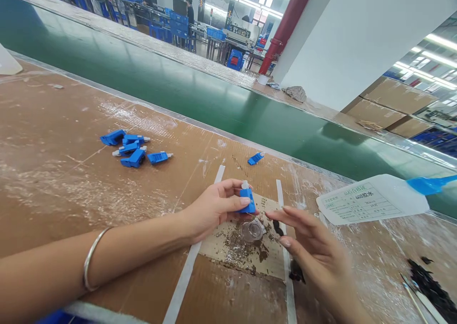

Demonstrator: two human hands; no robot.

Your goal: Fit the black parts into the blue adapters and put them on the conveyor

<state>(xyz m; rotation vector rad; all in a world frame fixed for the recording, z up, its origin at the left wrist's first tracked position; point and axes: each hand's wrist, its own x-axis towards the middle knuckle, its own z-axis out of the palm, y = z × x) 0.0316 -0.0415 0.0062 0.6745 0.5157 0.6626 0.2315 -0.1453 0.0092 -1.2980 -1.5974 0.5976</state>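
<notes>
I see the left hand (pixel 213 209) pinching the blue plastic housing (pixel 247 201), long axis near twelve-to-six, at ten o'clock from the right hand (pixel 317 252), fingers spread.

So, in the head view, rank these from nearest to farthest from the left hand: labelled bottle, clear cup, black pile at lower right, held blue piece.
1. Held blue piece: in the left hand.
2. Clear cup: just below, slightly right.
3. Labelled bottle: off to the right.
4. Black pile: far lower right.
</notes>
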